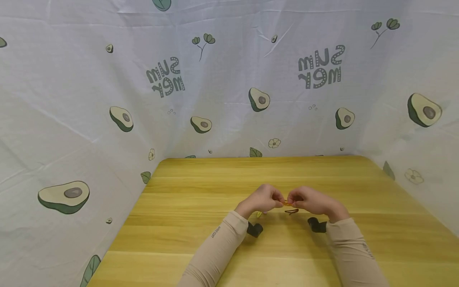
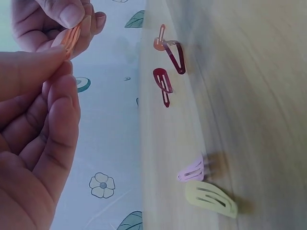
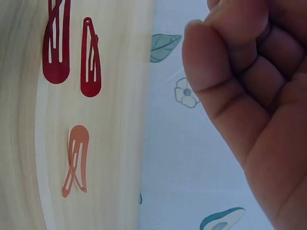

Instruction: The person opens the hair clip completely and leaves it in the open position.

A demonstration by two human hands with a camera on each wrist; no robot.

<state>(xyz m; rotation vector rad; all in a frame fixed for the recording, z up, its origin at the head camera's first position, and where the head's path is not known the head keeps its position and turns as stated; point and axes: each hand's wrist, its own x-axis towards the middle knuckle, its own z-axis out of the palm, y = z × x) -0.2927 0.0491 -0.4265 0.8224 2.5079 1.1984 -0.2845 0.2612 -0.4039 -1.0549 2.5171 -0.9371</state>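
Observation:
Above the table, both hands meet at an orange snap hair clip (image 2: pixel 72 39). The left hand (image 1: pixel 264 198) pinches one end between thumb and fingers, while the right hand (image 1: pixel 311 200) pinches the other end. Below them on the table lie two dark red hair clips, one (image 3: pixel 91 89) beside the other (image 3: pixel 56 74), with a second orange hair clip (image 3: pixel 80 132) near them. Closer to the left hand are a pink hair clip (image 2: pixel 195 176) and a pale yellow hair clip (image 2: pixel 195 192), side by side. The right fingertips are partly cut off in the right wrist view.
A wooden table (image 1: pixel 201 239) lies under the hands. Behind it and at its sides hangs a white cloth (image 1: pixel 229 71) printed with avocados. A black device is at each wrist, one on the left (image 1: pixel 255 230), one on the right (image 1: pixel 315 225).

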